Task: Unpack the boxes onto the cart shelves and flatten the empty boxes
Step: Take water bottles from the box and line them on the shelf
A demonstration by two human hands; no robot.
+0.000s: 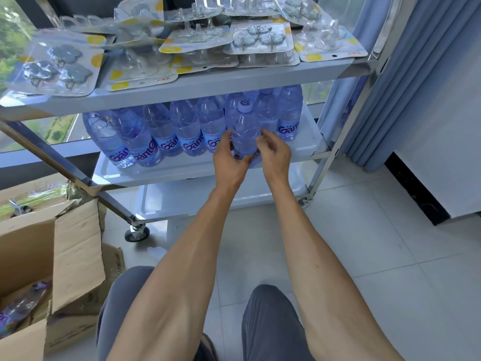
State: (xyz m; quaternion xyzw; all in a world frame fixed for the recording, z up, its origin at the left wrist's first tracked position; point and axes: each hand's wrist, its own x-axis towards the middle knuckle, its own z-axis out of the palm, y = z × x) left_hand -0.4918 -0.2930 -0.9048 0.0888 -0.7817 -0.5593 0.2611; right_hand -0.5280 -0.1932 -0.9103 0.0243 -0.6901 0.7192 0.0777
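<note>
Head cam view, so you're looking down the person's arms at a steel cart. Progress is decent but not finished, I'd say.

Top shelf is covered in blister packs of wall hooks, overlapping each other pretty loosely. Middle shelf has a row of water bottles standing upright along the back, with purple labels. The bottom shelf shows nothing on the part you can see.

Right now both hands are on one more water bottle, upright at the front of the middle shelf, just ahead of the row. Left hand has its fingers curled round the bottle's lower left side. Right hand is on the other side with fingers bent against it, looser looking, thumb up near the shoulder of the bottle. Looks to me like it's being set down or nudged into line, can't say which.

What's left: the open cardboard box on the floor at the left has its flaps up, and there's at least one more bottle lying inside, maybe more, that corner is blurry. Another box sits behind it with something inside that I can't make out. Neither is flattened, though there's some cardboard lying flat on the floor by the caster, which might be a box already done.
</note>
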